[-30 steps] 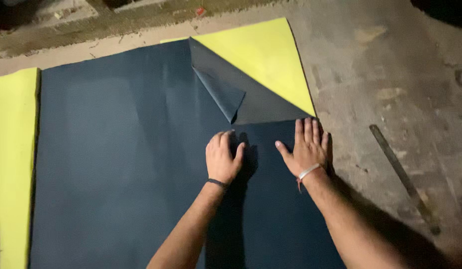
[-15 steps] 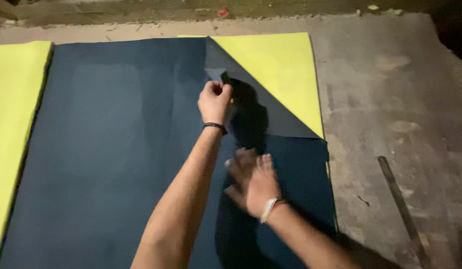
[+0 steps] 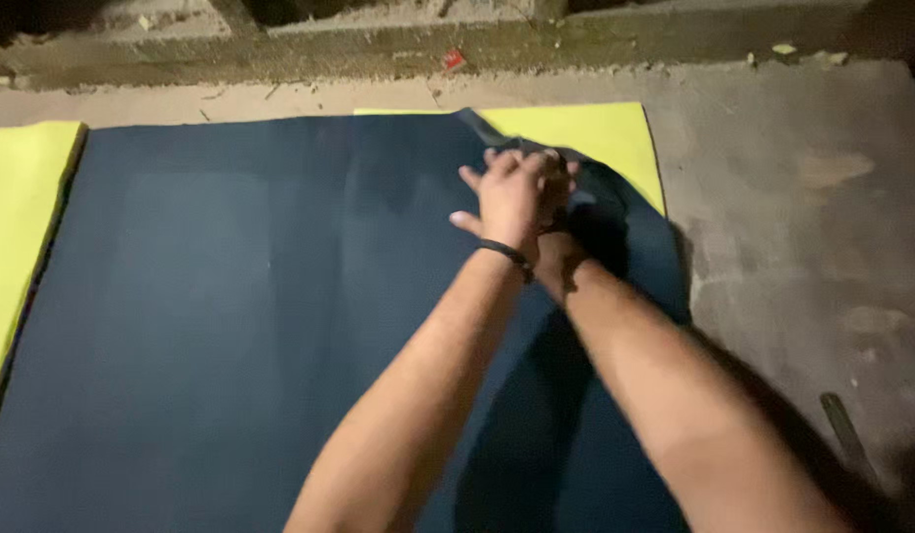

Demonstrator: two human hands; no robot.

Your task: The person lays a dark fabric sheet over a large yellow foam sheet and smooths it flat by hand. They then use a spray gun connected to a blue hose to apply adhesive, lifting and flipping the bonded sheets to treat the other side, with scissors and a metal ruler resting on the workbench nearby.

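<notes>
A large dark navy sheet of soft, matte material is spread flat on a rough grey concrete floor, over a bright yellow sheet that shows at the far right corner and along the left edge. Both hands are brought together at the far right corner of the navy sheet, where the material is bunched and lifted off the yellow layer. The left hand, marked by a thin black wristband, lies on top with its fingers curled over the raised fold. The right hand is largely hidden beneath it; whether its grip is closed on the fold cannot be told.

Several risks are judged from this. With both hands crowded on one small patch, the corner could be pulled unevenly, so that a crease is set into the navy sheet. The yellow sheet beneath could be dragged along with it and shifted out of line. Grit and scraps are seen along the rough concrete ledge at the far edge, and could be caught under the lifted corner. A dark narrow bar lies on the floor to the right, well apart from the sheets.
</notes>
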